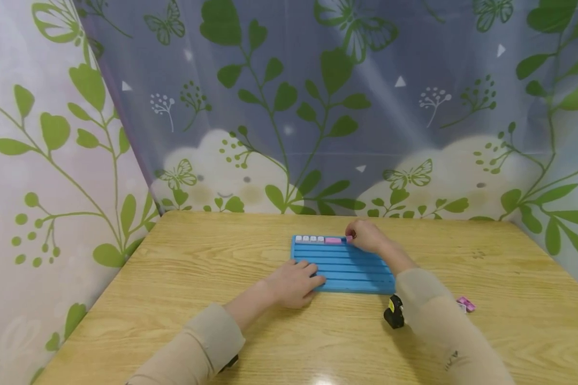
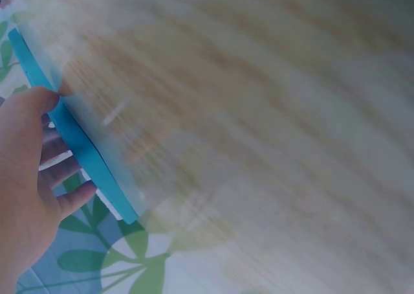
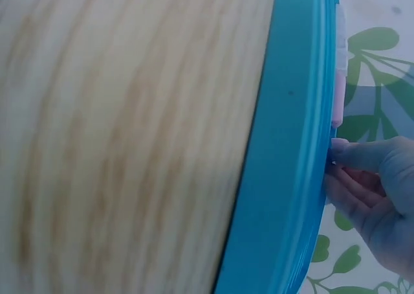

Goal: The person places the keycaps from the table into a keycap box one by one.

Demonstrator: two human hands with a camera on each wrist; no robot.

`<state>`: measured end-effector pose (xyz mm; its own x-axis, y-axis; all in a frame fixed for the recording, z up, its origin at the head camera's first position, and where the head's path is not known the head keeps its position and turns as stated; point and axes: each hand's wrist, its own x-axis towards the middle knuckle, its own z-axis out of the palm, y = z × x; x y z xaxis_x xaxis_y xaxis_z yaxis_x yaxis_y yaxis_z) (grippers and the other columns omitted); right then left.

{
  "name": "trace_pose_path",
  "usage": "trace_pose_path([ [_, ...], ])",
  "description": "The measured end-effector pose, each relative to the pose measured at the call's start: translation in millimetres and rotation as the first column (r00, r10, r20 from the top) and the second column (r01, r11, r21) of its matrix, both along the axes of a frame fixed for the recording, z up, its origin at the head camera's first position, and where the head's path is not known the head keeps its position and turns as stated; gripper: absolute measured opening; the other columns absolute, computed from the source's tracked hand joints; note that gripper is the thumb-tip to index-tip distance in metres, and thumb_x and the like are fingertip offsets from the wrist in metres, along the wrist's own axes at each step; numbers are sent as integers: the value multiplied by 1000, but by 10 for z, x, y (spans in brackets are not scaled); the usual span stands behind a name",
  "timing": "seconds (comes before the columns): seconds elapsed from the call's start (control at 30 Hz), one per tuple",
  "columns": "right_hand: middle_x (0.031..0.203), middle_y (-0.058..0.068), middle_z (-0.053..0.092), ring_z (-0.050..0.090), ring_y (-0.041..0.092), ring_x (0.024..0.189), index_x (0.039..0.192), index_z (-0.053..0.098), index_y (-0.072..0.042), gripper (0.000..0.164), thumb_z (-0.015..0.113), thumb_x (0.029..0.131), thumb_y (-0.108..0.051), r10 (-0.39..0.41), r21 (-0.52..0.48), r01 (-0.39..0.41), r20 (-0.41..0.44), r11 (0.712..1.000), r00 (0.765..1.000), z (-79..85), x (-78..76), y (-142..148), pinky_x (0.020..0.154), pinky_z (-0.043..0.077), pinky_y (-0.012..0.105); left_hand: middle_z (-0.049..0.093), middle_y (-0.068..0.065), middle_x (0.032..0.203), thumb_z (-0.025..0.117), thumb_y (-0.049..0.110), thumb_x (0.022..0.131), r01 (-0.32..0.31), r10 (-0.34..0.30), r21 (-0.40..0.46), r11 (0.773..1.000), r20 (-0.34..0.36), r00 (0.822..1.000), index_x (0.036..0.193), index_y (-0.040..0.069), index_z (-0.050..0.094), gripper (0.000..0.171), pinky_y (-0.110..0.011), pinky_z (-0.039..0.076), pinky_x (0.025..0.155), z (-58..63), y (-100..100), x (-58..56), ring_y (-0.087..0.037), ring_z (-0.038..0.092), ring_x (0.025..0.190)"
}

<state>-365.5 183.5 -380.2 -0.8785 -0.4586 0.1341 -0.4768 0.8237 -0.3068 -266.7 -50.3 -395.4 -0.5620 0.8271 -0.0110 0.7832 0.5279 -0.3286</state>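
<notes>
A blue ridged board lies flat on the table. My left hand holds its front left part; in the left wrist view the thumb is against the board's side edge and the other fingers reach over the top. At the far edge my right hand pinches a small pink tile between thumb and fingers, right at the top groove. In that groove, several white tiles stand in a row from the left, followed by a longer pink tile.
More pink and white pieces lie on the wooden table, right of my right forearm. A black wrist device shows beside the right sleeve. A leaf-patterned curtain hangs behind the table.
</notes>
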Motion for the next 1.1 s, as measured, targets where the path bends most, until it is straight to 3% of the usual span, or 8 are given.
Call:
trace_pose_path([
  [0.8,85,10,62,55,21,76,94,68,1,11,64,86,-3,94,82,-93,-14,992,995,-9,-25,19,71,48,38,51,-1,116,44,34,96,-9,9,-6,1000,21,1000,131,23,49,36,-36,43,87,8,-1,11,-18,49,105],
  [1.1,84,7,63,55,19,73,96,67,0,12,64,85,-5,82,90,-79,-23,993,996,-18,-35,28,70,47,37,52,-1,116,45,33,96,-5,4,5,1000,17,1000,130,23,49,36,-36,42,87,-1,-3,3,-18,49,104],
])
